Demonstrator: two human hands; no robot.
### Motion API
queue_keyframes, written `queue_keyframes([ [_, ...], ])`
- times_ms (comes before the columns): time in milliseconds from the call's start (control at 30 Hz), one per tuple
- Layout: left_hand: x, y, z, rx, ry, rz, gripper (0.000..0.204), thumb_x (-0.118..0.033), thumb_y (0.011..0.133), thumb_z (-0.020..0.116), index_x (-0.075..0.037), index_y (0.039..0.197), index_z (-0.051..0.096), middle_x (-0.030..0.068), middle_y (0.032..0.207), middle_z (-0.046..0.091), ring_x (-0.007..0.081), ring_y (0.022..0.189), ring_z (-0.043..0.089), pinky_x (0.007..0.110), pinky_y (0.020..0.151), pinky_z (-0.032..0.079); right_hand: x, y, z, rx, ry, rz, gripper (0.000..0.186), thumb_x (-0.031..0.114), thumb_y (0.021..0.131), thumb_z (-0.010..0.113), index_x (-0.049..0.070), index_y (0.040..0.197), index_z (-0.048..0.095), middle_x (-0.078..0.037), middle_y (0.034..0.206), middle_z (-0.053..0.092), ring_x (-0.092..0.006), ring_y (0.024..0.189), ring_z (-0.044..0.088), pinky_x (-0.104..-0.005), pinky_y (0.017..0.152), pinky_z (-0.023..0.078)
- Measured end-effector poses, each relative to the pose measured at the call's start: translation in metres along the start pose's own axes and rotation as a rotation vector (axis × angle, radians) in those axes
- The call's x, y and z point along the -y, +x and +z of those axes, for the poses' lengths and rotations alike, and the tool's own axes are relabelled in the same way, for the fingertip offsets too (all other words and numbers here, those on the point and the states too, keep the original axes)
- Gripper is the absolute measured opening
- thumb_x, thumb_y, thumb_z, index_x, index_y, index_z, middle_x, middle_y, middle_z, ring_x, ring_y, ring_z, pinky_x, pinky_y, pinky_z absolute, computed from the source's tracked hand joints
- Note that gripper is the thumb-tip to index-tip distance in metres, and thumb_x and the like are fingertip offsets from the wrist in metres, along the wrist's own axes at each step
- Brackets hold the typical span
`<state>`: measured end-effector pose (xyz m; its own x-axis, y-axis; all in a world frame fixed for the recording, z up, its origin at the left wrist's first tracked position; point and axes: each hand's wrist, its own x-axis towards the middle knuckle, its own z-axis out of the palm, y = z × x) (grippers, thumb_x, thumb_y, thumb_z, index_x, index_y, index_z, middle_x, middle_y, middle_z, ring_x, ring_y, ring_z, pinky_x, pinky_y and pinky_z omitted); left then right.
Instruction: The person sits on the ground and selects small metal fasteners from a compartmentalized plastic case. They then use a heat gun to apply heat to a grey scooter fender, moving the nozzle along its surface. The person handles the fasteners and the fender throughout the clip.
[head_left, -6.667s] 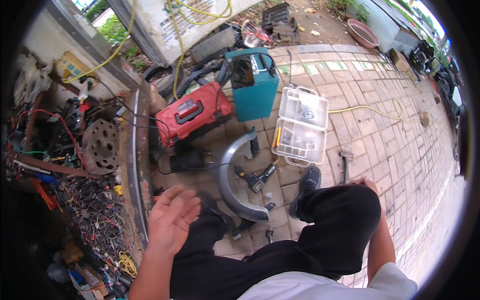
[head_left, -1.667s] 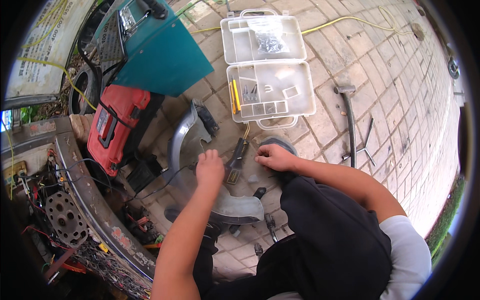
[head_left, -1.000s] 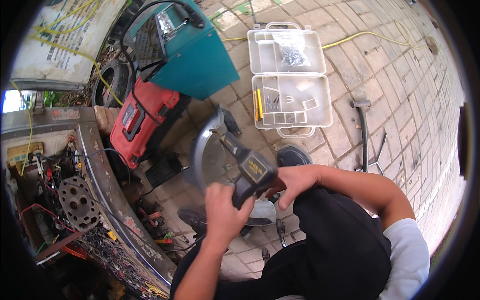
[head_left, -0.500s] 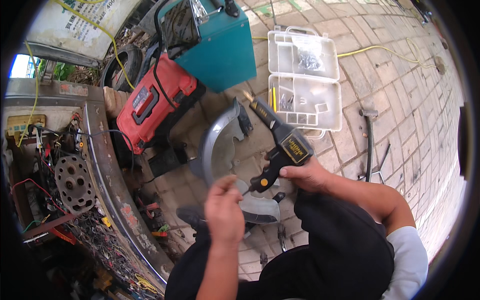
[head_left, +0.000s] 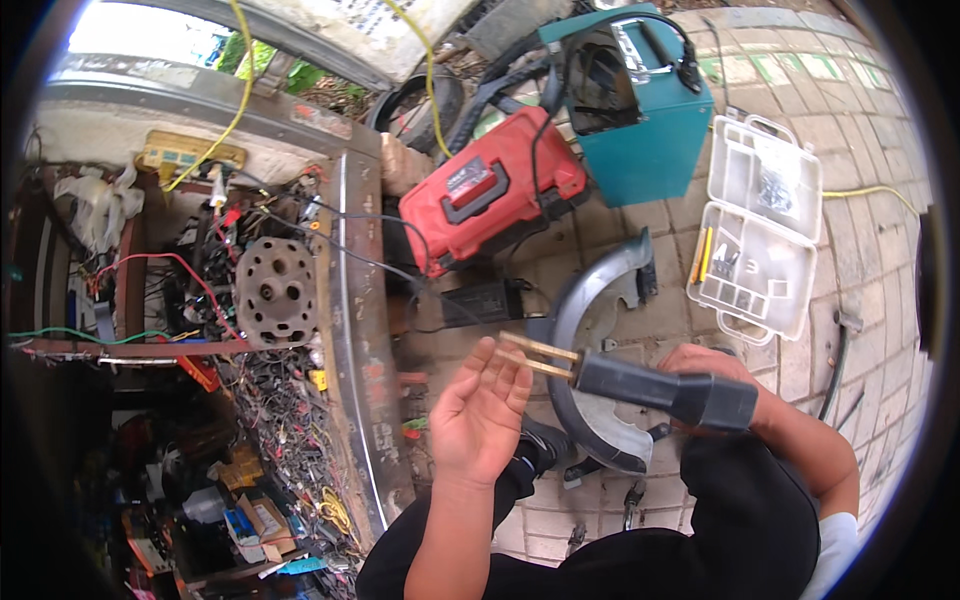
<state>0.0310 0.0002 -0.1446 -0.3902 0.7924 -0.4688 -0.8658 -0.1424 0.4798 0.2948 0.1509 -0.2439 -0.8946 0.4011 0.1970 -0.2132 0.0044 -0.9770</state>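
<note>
My right hand [head_left: 705, 365] grips a black hot stapler gun [head_left: 660, 392], mostly hidden behind its body. Two brass prongs [head_left: 550, 362] stick out of the gun's front, pointing left toward my other hand. Palm up, my left hand [head_left: 480, 415] has its fingers loosely spread around the prong tips. Whether a fingertip touches the brass cannot be made out. Below the gun lies a curved grey plastic fender [head_left: 575, 400] on the paving. At the right, a clear plastic case [head_left: 765, 300] lies with its lid back, holding small metal pieces and a yellow stick.
A red toolbox [head_left: 490, 190] and a teal metal box [head_left: 645, 150] stand ahead. A hammer [head_left: 838, 360] lies at the right. To the left, a metal-edged bench [head_left: 365, 350] carries wires and a round perforated metal disc [head_left: 275, 290]. Yellow cable [head_left: 870, 192] crosses the bricks.
The gun has turned from pointing up and away to pointing left, its prongs now by my left hand. My left hand has opened, palm up. The whole view has shifted left.
</note>
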Motion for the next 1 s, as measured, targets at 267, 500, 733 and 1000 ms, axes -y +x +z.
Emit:
queue_keyframes([
  [267, -0.026, -0.024, 0.017, -0.063, 0.251, 0.036, 0.037, -0.006, 0.096, 0.041, 0.004, 0.132, 0.043, 0.0252, 0.135, 0.051, 0.0340, 0.126, 0.052, 0.046, 0.108, 0.043, 0.003, 0.008, 0.005, 0.103, -0.009, -0.019, 0.048, 0.023, 0.075, 0.075, 0.004, 0.118, 0.065, -0.014, 0.105, 0.061, -0.0286, 0.100, 0.057, -0.0371, 0.089, 0.046],
  [500, -0.045, -0.046, 0.000, 0.080, 0.148, 0.029, 0.029, -0.019, 0.102, 0.047, -0.001, 0.124, 0.051, 0.0260, 0.135, 0.052, 0.0342, 0.119, 0.058, 0.048, 0.101, 0.050, 0.016, 0.018, 0.008, 0.138, 0.161, 0.027, 0.049, 0.025, 0.076, 0.075, 0.001, 0.117, 0.065, -0.015, 0.108, 0.062, -0.0298, 0.101, 0.058, -0.0370, 0.091, 0.045],
  [733, -0.039, -0.044, -0.010, 0.083, 0.071, 0.015, 0.027, -0.027, 0.099, 0.054, -0.006, 0.115, 0.059, 0.0084, 0.111, 0.061, 0.0206, 0.094, 0.060, 0.035, 0.082, 0.051, 0.021, 0.025, 0.003, 0.162, 0.166, 0.043, 0.042, 0.018, 0.080, 0.072, -0.003, 0.115, 0.063, -0.015, 0.109, 0.062, -0.0281, 0.101, 0.059, -0.0361, 0.090, 0.045],
  [1000, -0.031, -0.033, -0.007, -0.203, 0.201, 0.170, 0.017, -0.012, 0.095, 0.061, -0.007, 0.111, 0.064, 0.0041, 0.098, 0.067, 0.0172, 0.089, 0.063, 0.033, 0.082, 0.051, 0.012, 0.014, 0.013, 0.135, 0.168, 0.008, 0.044, 0.014, 0.079, 0.073, -0.001, 0.119, 0.063, -0.015, 0.109, 0.062, -0.0290, 0.100, 0.059, -0.0365, 0.090, 0.047],
])
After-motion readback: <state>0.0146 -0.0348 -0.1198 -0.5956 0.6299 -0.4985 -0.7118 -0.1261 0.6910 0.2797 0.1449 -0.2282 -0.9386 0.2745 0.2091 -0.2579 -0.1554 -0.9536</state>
